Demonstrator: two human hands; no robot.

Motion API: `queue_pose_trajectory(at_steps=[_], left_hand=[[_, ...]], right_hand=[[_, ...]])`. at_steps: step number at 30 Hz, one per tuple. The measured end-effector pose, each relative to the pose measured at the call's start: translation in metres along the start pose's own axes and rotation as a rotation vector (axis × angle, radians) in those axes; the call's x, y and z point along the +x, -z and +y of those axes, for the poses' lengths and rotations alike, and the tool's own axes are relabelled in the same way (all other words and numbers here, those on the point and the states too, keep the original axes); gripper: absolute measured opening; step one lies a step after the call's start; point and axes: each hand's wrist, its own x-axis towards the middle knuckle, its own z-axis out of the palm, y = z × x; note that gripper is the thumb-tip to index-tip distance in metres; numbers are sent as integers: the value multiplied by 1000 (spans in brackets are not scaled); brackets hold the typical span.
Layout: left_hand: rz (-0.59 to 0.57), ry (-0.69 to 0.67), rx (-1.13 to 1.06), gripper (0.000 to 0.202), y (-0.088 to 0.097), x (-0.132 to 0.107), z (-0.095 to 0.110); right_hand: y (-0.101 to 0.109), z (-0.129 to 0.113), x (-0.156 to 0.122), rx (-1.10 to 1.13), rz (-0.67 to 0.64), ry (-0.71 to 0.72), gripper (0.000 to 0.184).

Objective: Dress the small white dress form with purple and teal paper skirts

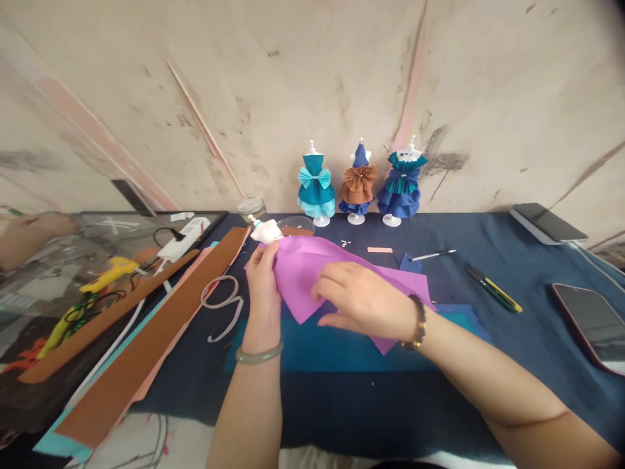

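**Purple sheet point(299, 277) beside a white mannequin point(266, 230)**

Your left hand point(263, 273) is grasping the purple sheet, which is hanging partly over a teal sheet point(312, 352). Your right hand point(364, 296) is hovering alongside, fingers bent; whether it is gripping, I cannot tell.

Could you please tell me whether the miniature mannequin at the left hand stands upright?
No, the miniature mannequin beside the left hand is tilted, its neck toward the picture's upper left.

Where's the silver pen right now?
In the head view, the silver pen lies right of the purple sheet, farther back than the right hand. Its left end meets a small blue scrap on the dark blue cloth.
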Motion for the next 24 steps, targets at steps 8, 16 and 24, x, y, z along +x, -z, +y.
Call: queue_pose_trajectory(at_steps=[8,16,24], left_hand=[[77,167,-150,33,-1,5,-8],[30,199,-279,33,1,20,-22],[-31,160,-273,37,-1,12,-13]], right_hand=[[-45,1,1,-289,71,130,25],[-39,13,-2,-200,-63,178,26],[-23,9,0,48,-210,27,12]])
